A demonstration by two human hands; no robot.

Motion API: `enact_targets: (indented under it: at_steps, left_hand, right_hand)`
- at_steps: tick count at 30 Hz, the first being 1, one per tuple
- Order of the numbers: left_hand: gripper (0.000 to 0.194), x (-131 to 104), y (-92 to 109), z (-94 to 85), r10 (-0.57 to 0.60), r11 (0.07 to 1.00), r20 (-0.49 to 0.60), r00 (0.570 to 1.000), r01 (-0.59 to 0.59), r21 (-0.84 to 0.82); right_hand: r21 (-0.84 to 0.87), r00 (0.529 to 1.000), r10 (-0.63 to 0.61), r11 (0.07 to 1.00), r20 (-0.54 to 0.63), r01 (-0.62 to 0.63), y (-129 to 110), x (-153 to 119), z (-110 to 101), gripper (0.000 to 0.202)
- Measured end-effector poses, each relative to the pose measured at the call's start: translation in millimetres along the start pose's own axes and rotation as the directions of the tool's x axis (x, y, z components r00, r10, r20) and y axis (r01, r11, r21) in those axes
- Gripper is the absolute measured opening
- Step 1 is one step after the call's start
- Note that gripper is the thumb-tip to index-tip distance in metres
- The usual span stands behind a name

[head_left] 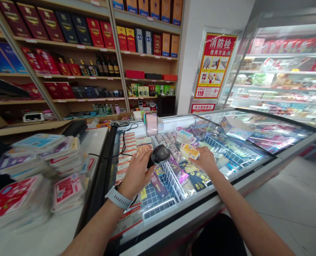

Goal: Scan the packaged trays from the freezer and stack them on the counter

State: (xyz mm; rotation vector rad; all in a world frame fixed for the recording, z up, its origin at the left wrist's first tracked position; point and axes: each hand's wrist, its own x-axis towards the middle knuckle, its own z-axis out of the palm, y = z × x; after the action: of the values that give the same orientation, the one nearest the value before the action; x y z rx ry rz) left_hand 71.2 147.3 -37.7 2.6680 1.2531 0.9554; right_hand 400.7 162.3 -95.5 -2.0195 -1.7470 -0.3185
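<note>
My left hand (pixel 139 170), with a pale watch on its wrist, is wrapped round a black handheld scanner (pixel 160 155) above the glass-topped freezer (pixel 171 209). The scanner's head points right, and a black cable runs near it. My right hand (pixel 205 160) grips the edge of a yellow and white card pack (pixel 190 152), a short way to the right of the scanner and apart from it. Behind that pack, a blue-green card pack (pixel 186 136) lies on the glass.
Stacks of card packs (pixel 67 190) stand on a white counter (pixel 97 142) at the left. An open carton (pixel 235 128) sits on the freezer at the right. Shelves of boxed goods (pixel 99 32) line the back, with a refrigerated display (pixel 283 71) at the far right.
</note>
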Motion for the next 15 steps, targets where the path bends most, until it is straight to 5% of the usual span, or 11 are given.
enact_targets:
  at_steps: [5,15]
  left_hand:
    - [0.047,-1,-2,2.1,0.009,1.000,-0.012,1.000,-0.009,0.009]
    - [0.046,-1,-4,3.8,0.004,0.999,-0.034,0.999,-0.005,-0.038]
  right_hand:
    - [0.073,0.998,-0.038,0.997,-0.043,0.041,-5,-3,-5,0.057]
    - [0.520,0.996,-0.079,0.852,0.028,0.053,-32,-11,-12,0.061]
